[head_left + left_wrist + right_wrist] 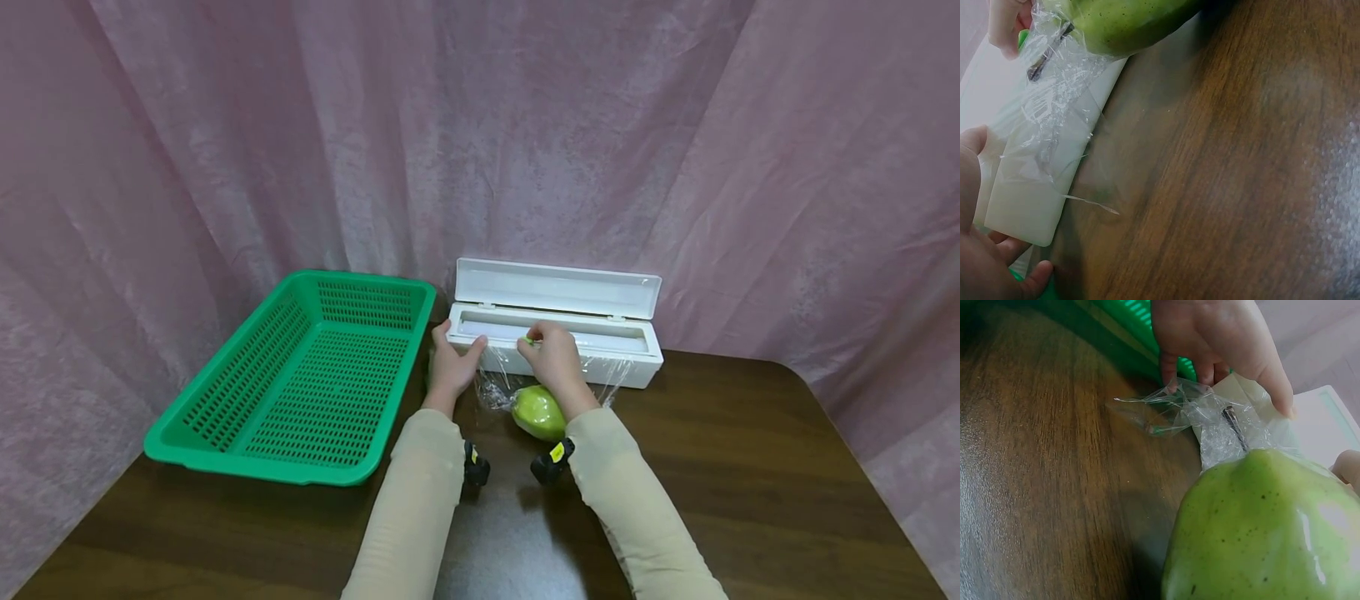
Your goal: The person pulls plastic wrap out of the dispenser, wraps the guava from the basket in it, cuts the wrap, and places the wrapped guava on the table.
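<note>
A white cling film dispenser (633, 367) stands at the back of the table, its lid raised. At its left end my left hand (452, 367) grips the box, thumb on the top edge and fingers round the outer side. My right hand (557, 360) pinches a small green slider (529, 340) on the front edge. In front of the box lies a green pear (537, 412) with clear cling film (1054, 106) over it, still joined to the box. The right wrist view shows its brown stem (1235, 428) poking into the crumpled film.
A green plastic basket (393, 400) with slotted walls sits on the left of the brown table (735, 467). Behind it all hangs a pink curtain (525, 150). A black wrist camera (474, 467) is strapped to each wrist.
</note>
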`<state>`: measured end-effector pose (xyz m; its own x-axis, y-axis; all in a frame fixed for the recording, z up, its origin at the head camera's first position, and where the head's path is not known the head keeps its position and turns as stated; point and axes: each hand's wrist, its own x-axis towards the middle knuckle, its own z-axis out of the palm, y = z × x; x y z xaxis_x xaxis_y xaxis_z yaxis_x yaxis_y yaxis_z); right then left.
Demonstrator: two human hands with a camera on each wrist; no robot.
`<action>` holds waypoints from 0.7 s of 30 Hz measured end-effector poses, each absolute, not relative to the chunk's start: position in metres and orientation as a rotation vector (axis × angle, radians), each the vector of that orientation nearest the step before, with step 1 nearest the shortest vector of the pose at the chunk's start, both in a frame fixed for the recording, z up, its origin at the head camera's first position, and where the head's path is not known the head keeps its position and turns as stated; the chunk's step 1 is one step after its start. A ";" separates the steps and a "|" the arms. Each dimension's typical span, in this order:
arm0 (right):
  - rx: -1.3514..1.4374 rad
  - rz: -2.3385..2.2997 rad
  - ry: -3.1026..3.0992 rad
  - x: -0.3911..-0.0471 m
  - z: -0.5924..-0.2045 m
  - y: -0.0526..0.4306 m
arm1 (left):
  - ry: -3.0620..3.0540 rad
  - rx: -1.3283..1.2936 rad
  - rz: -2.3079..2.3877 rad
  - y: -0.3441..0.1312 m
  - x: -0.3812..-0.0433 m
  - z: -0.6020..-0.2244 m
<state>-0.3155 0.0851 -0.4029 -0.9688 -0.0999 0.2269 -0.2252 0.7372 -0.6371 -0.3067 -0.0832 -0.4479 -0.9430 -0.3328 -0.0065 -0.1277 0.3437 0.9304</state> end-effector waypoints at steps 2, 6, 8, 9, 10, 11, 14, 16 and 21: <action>0.246 1.037 -2.768 -0.314 -0.403 0.086 | -2.418 0.419 -1.655 -0.083 -0.306 -0.448; 0.220 1.020 -2.777 -0.312 -0.403 0.088 | -2.418 0.416 -1.661 -0.082 -0.305 -0.450; 0.213 1.022 -2.776 -0.312 -0.403 0.089 | -2.422 0.415 -1.656 -0.082 -0.306 -0.450; 0.208 1.024 -2.775 -0.312 -0.404 0.089 | -2.421 0.414 -1.654 -0.082 -0.306 -0.450; 0.203 1.034 -2.772 -0.312 -0.404 0.089 | -2.423 0.418 -1.652 -0.081 -0.305 -0.450; 0.198 1.038 -2.766 -0.312 -0.404 0.090 | -2.423 0.422 -1.651 -0.081 -0.305 -0.450; 0.184 1.059 -2.754 -0.313 -0.405 0.091 | -2.423 0.429 -1.642 -0.081 -0.305 -0.450; 0.182 1.075 -2.746 -0.315 -0.407 0.092 | -2.423 0.437 -1.639 -0.081 -0.306 -0.450; 0.193 1.075 -2.734 -0.317 -0.408 0.092 | -2.425 0.435 -1.628 -0.083 -0.307 -0.450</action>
<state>-0.3171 0.0918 -0.4077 -0.9720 -0.0485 0.2298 -0.1920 0.7276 -0.6586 -0.3073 -0.0835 -0.4497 -0.9393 -0.3431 -0.0074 -0.1367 0.3543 0.9251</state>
